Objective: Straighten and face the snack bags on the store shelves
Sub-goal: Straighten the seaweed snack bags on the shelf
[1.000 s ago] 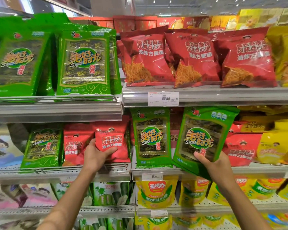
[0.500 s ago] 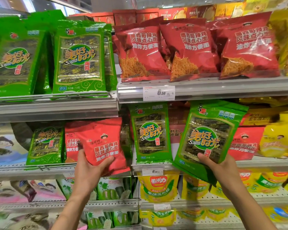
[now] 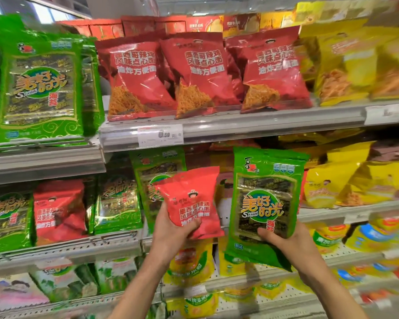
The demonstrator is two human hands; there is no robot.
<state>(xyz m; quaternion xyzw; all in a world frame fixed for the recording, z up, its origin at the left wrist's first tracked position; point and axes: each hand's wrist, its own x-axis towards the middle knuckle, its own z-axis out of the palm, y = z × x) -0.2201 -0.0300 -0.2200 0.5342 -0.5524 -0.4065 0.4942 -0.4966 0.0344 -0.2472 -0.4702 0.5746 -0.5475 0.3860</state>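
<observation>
My left hand (image 3: 171,236) grips a small red noodle-snack bag (image 3: 190,199) by its lower edge, holding it off the shelf in front of the middle shelf's green bags. My right hand (image 3: 283,240) grips a tall green seaweed bag (image 3: 265,201) near its bottom, upright and facing me, to the right of the red bag. Both bags are clear of the shelves. Behind the red bag stands another green seaweed bag (image 3: 157,171) on the middle shelf.
The upper shelf (image 3: 240,125) carries three red noodle bags (image 3: 200,72), green seaweed bags (image 3: 39,88) at left and yellow bags (image 3: 355,65) at right. The middle left shelf holds a red bag (image 3: 58,210) between green ones. Yellow bags (image 3: 346,183) sit at middle right. Lower shelves hold yellow and green packs.
My left hand has carried the red bag from the left shelf section rightwards to the middle. My right hand has pulled the green bag off the shelf and turned it upright.
</observation>
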